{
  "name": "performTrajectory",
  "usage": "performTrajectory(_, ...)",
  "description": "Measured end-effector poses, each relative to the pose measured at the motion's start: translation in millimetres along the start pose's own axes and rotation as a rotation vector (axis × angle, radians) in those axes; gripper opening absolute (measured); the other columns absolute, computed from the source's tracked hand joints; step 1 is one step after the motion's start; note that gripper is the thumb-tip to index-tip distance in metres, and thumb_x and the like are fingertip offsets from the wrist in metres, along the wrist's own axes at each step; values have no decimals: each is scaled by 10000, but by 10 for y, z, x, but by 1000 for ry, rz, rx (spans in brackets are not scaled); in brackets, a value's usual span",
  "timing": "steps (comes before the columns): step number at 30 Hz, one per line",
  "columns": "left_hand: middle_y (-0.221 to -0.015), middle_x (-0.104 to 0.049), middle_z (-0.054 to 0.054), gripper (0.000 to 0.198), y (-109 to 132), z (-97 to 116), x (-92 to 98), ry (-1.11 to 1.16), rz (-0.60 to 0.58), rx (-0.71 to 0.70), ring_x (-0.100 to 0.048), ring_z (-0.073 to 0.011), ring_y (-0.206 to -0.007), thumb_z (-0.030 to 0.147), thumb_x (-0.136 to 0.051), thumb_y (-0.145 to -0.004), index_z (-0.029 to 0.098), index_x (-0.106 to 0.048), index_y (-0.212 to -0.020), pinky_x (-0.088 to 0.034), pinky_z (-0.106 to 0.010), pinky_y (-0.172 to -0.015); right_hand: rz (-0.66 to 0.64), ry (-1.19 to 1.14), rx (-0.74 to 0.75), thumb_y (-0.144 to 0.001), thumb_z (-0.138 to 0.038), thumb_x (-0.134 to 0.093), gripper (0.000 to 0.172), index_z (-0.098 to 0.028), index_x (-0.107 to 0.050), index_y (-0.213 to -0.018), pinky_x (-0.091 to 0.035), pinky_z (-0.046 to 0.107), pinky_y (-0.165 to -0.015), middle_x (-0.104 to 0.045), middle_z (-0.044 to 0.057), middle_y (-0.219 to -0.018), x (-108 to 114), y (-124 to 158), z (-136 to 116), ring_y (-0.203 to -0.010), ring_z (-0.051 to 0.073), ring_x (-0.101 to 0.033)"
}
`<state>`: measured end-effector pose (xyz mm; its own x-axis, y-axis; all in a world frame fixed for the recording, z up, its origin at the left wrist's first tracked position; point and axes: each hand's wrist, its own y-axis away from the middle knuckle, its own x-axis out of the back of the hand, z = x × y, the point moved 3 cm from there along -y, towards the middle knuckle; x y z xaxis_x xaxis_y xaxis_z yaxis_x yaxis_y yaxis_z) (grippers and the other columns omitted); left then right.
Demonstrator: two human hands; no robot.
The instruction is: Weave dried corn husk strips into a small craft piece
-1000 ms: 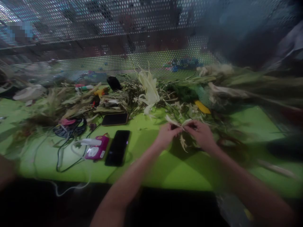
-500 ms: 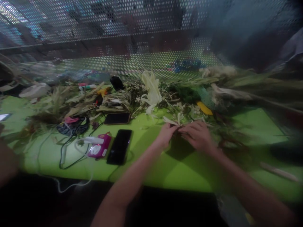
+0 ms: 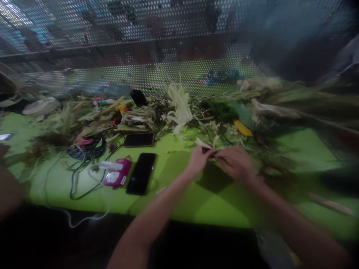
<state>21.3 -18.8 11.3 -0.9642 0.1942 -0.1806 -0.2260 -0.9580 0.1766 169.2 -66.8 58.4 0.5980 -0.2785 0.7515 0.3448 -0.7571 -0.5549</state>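
Observation:
My left hand [image 3: 197, 161] is closed in a pinch on a small pale corn husk piece [image 3: 202, 143], whose ends stick up past the fingertips. Against it, my right hand [image 3: 237, 163] has its fingers bent round the same piece from the right. Both hands are held over the green tabletop [image 3: 182, 209], and a shadow falls beneath them. What lies between the fingertips is partly hidden and blurred. Beyond the hands, a larger pale corn husk bundle [image 3: 179, 106] stands upright with its leaves spread.
Dried husks and stalks [image 3: 137, 119] are heaped along a perforated metal screen [image 3: 134, 71]. Two phones, one black [image 3: 141, 173] and one farther back [image 3: 138, 140], lie left beside a magenta power strip [image 3: 123, 172] with cables. A yellow object [image 3: 242, 128] lies right. Someone's arm [image 3: 8, 190] shows far left.
My right hand has shifted slightly right and down, its fingers still at the husk piece. My left hand has moved very slightly. The things on the table stay where they were.

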Motion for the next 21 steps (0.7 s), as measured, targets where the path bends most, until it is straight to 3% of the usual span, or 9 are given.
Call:
performTrajectory(4, -770, -678, -38, 146, 4, -10, -26, -36, -153, -40, -605, -139, -727, 245, -723, -732, 135, -678, -816, -492, -306, -794, 67, -85, -142, -891, -283, -613, 115, -248, -723, -890, -459, 362, -750, -733, 45, -834, 76, -19, 125, -824, 224, -634)
performTrajectory(10, -807, -686, -54, 160, 98, 107, -82, 39, -250, 10, -608, -147, -772, 226, -721, -733, 129, -690, -856, -488, -322, -837, 70, -275, -416, -844, -314, -647, 104, -225, -698, -864, -487, 351, -749, -718, 40, -857, 128, -56, 217, -820, 216, -640)
performTrajectory(13, -808, -678, -53, 203, 115, 148, -98, 73, -240, 9, -597, -136, -761, 259, -732, -734, 121, -679, -874, -480, -303, -814, 42, -377, -566, -821, -324, -658, 119, -210, -684, -847, -492, 318, -710, -713, 33, -823, 102, -53, 240, -764, 195, -644)
performTrajectory(16, -823, -681, -56, 251, 101, 121, -82, 36, -200, -2, -598, -136, -769, 290, -763, -715, 121, -667, -874, -480, -302, -812, 12, -448, -611, -807, -326, -669, 127, -202, -672, -834, -501, 311, -707, -709, 34, -802, 83, -60, 229, -759, 192, -650)
performTrajectory(21, -816, -684, -58, 224, 59, 42, -8, 39, -70, 21, -609, -151, -765, 240, -761, -704, 131, -663, -873, -494, -333, -811, -15, -467, -625, -827, -380, -660, 330, -210, -636, -1110, -507, 318, -653, -726, 53, -861, 92, -60, 218, -756, 209, -671)
